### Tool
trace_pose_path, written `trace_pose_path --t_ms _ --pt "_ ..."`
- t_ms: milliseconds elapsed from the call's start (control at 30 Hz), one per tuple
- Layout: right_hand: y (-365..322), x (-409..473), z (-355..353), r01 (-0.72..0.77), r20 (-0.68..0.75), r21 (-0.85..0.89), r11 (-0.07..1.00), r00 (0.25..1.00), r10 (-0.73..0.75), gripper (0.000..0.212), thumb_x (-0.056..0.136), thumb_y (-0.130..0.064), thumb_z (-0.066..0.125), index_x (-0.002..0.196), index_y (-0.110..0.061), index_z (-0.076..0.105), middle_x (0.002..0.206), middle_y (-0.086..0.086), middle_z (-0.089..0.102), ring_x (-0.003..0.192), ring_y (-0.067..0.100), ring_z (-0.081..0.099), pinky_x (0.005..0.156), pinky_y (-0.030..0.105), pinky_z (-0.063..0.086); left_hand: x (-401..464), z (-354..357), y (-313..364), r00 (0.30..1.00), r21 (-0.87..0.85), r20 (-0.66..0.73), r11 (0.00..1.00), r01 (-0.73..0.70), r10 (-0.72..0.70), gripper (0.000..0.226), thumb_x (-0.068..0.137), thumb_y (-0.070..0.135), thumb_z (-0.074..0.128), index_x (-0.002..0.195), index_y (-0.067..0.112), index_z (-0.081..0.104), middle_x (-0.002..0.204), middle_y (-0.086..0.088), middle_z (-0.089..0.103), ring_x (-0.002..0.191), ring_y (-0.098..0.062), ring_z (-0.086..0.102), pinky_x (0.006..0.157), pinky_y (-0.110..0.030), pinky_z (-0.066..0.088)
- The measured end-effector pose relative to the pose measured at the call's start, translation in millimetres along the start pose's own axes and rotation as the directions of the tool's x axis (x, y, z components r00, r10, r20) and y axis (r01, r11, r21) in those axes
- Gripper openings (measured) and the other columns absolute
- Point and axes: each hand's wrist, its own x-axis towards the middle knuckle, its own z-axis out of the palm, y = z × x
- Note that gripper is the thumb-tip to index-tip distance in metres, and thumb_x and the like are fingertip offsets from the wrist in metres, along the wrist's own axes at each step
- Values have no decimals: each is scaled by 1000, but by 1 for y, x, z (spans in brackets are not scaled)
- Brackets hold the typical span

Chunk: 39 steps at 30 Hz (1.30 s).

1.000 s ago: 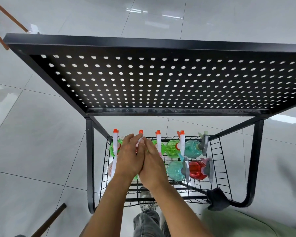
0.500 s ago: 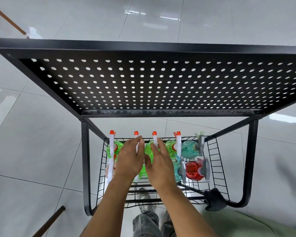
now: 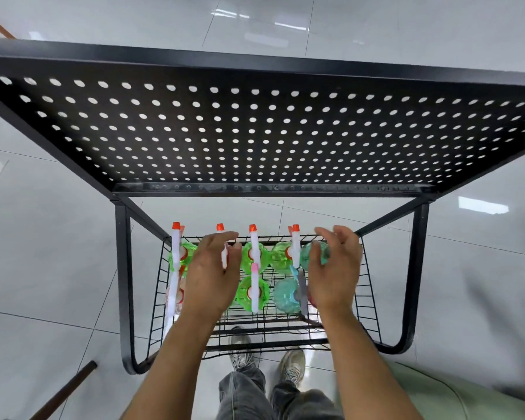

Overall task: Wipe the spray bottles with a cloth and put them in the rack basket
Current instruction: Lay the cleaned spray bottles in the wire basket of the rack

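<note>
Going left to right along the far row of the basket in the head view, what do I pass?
Green spray bottle → left hand → green spray bottle → green spray bottle → teal spray bottle → right hand.

Spray bottles (image 3: 254, 256) in basket (image 3: 365, 301)

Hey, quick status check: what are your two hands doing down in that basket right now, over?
Left hand fingers on a white spray head. Right hand over teal bottle, grip unclear. Bottles upright in wire basket. Perforated shelf overhead, not blocking.
</note>
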Motion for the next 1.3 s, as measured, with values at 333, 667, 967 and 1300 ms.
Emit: trace_pose_path --t_ms 333,667,967,1300 --pt "52 9 -6 -108 229 9 994 968 103 28 107 -24 58 130 -20 72 152 2 49 139 19 48 108 24 36 -46 46 21 987 -59 127 994 -94 101 33 105 37 54 129 22 71 122 5 69 104 -13 67 87 -41 62" --pt "92 -22 -36 -300 301 -88 950 901 313 60 91 -70 63 137 -32 55 136 -4 52 114 22 63 93 39 53 -90 116 16 907 56 420 996 -67 38 37 108 31 57 143 39 61 157 -7 42 143 -26 52 114 -41 49" --pt "102 -35 -24 -246 403 -146 958 870 285 37 100 -36 67 132 -17 64 119 5 56 91 15 51 82 28 42 -92 137 14 910 119 415 992 -45 -9 42 108 28 55 149 40 56 159 -7 42 145 -30 48 116 -38 46" --pt "92 -36 -14 -273 333 -197 942 885 326 25 107 -36 55 112 -12 60 103 5 55 81 18 50 70 31 35 -90 131 22 911 156 410 987 -40 -28 46 111 30 52 156 35 49 170 -6 33 158 -25 30 124 -33 31"
